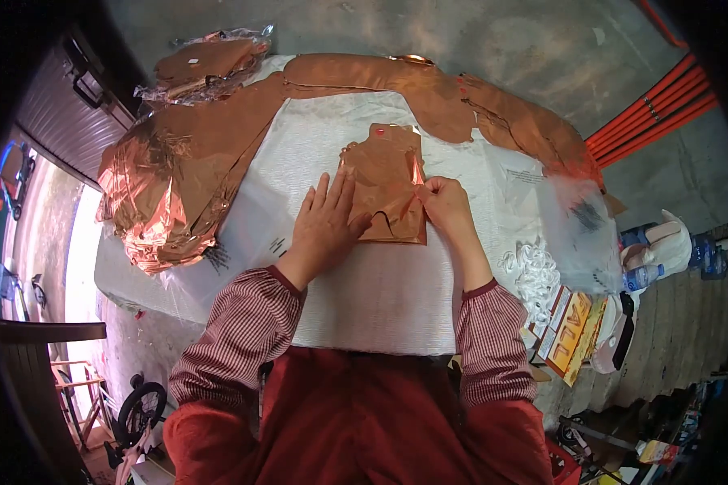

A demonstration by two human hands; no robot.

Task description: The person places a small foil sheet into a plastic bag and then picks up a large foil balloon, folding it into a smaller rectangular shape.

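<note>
A copper-coloured foil piece (384, 178), which looks like a flat, folded foil balloon, lies in front of me on the white padded table cover (372, 299). My left hand (323, 230) rests flat on its left side with the fingers stretched out. At the right edge of the foil, my right hand (447, 206) pinches it between thumb and fingers. Bright creases run along that edge beside my fingertips. A small red mark shows near the top of the foil.
Unfolded copper foil (178, 162) covers the left side, with more foil (364, 73) along the far edge. A plastic-wrapped foil bundle (206, 65) sits at the far left. Clear plastic bags (578, 226), white ribbon (534, 275) and a yellow printed card (574, 327) lie at the right.
</note>
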